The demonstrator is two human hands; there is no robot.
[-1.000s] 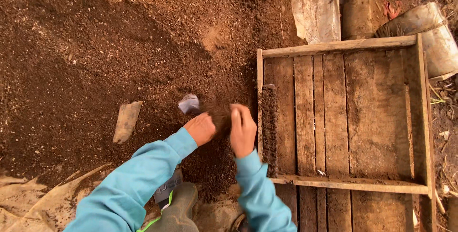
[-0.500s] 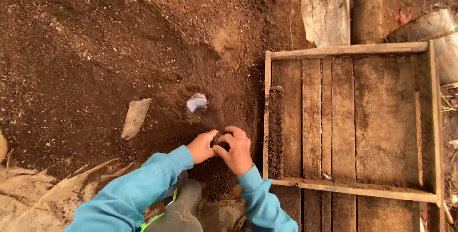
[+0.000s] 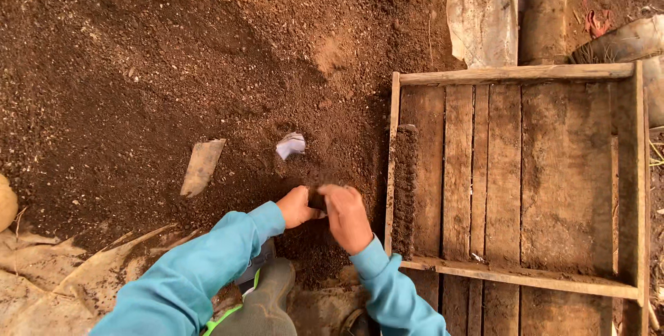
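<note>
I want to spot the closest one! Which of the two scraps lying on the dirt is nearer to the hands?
The small white crumpled scrap: it lies just above the left hand and right hand. The flat tan piece lies farther left.

I see loose, crumbly, matt soil [image 3: 173, 66] — a rough, weathered wooden tray [image 3: 512, 73], dirt-stained — and smooth teal cloth sleeves [image 3: 200, 274].

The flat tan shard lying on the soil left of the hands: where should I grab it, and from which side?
Probably by the long edges of the flat tan shard, pinched across its narrow width, coming from above. It lies flat on the soil, tilted along its length, so only its sides offer purchase. The left hand is nearer.
</note>
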